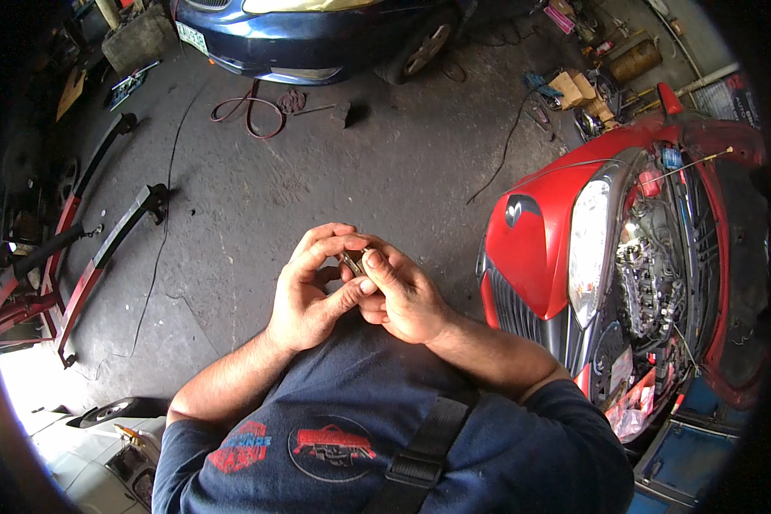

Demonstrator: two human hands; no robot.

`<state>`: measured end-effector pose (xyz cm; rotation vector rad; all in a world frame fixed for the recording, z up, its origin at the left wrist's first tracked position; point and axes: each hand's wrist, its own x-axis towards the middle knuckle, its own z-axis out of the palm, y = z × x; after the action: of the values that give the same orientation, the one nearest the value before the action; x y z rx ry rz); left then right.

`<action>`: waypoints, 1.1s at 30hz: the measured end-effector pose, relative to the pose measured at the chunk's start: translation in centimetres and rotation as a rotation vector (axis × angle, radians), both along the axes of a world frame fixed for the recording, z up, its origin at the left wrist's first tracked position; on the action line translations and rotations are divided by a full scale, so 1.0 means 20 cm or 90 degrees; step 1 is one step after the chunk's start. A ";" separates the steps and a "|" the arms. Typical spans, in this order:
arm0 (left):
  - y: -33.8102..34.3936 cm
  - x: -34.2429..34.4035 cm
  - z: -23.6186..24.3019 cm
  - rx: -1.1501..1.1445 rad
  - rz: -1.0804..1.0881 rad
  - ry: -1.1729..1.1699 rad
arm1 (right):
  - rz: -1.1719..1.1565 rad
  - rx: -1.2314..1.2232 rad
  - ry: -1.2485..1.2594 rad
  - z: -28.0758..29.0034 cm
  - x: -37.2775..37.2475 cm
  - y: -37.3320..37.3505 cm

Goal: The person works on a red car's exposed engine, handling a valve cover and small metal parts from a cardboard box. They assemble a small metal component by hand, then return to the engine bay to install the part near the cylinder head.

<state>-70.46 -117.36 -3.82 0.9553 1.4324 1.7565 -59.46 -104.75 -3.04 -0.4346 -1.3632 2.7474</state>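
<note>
Both hands are raised together in front of my chest around a small metal part (353, 262), mostly hidden by fingers, too small to name. My left hand (315, 295) has its fingers curled over the part from the left, thumb tip near the right thumb. My right hand (400, 300) grips it from the right, thumb laid over it and fingers folded underneath. My dark blue T-shirt and black strap (415, 467) lie just below.
A red car (535, 240) with its engine bay exposed stands close at my right; a dark blue car (274, 43) is ahead. A red-and-black lift stand (75, 308) is at left. Hoses (231, 116) and cables lie on the grey floor (368, 163). Boxes (578, 90) sit back right.
</note>
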 end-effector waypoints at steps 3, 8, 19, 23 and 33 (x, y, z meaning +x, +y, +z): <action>0.01 0.02 0.01 0.031 -0.054 -0.173 | 0.024 0.017 0.013 -0.01 0.00 0.00; 0.02 0.02 -0.02 0.054 -0.091 -0.257 | -0.007 -0.025 0.010 -0.02 0.00 0.00; 0.07 -0.01 -0.09 0.037 -0.100 -0.303 | -0.050 -0.140 -0.045 -0.06 -0.01 -0.01; 0.09 -0.01 -0.09 0.012 -0.087 -0.282 | -0.054 -0.171 -0.014 -0.09 -0.02 -0.02; 0.06 -0.04 -0.08 0.069 -0.135 -0.489 | 0.046 -0.122 0.024 -0.06 -0.02 0.04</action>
<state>-71.27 -116.18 -5.51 0.3767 0.7221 1.7674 -59.77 -103.91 -4.22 -0.3449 -1.1334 2.9425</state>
